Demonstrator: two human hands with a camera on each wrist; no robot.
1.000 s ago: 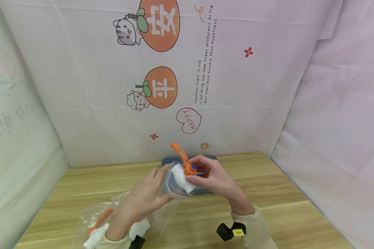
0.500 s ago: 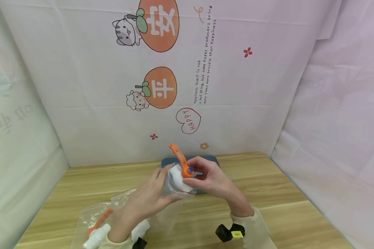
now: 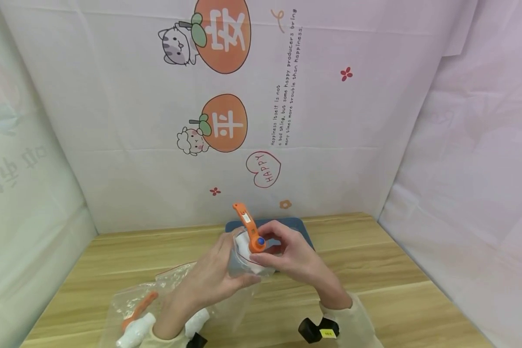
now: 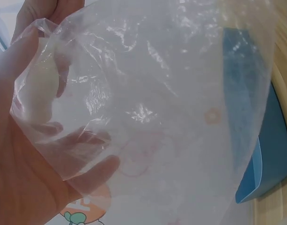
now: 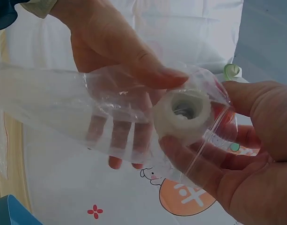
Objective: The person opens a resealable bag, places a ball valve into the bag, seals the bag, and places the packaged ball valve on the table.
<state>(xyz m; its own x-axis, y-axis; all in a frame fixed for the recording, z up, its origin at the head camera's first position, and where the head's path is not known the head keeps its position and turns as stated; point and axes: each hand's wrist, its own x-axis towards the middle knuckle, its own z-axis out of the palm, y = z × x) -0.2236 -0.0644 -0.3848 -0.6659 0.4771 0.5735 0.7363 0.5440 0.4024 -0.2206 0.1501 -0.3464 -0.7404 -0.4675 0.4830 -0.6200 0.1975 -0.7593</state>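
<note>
My right hand (image 3: 289, 253) pinches a white plastic ball valve (image 5: 164, 119) with an orange lever handle (image 3: 246, 222) and a blue cap on its hub. The valve's white body sits in the mouth of a clear zip bag (image 4: 152, 89), while the lever sticks up and out past the red-edged opening. My left hand (image 3: 209, 270) grips that bag near its mouth, thumb on the near side and fingers behind the film. In the right wrist view, the valve's round bore faces the camera through the plastic, with both hands close around it.
At the front left, another clear bag (image 3: 174, 275) lies on the wooden table (image 3: 400, 290) with an orange-handled valve (image 3: 137, 328) and another white piece (image 3: 196, 321), partly behind the left arm. A blue bin (image 4: 279, 150) stands behind the hands near the printed cloth backdrop.
The valve has moved slightly left and lower into the bag's mouth, its lever shifting left with it. My right hand has followed, and less of the white body shows.
</note>
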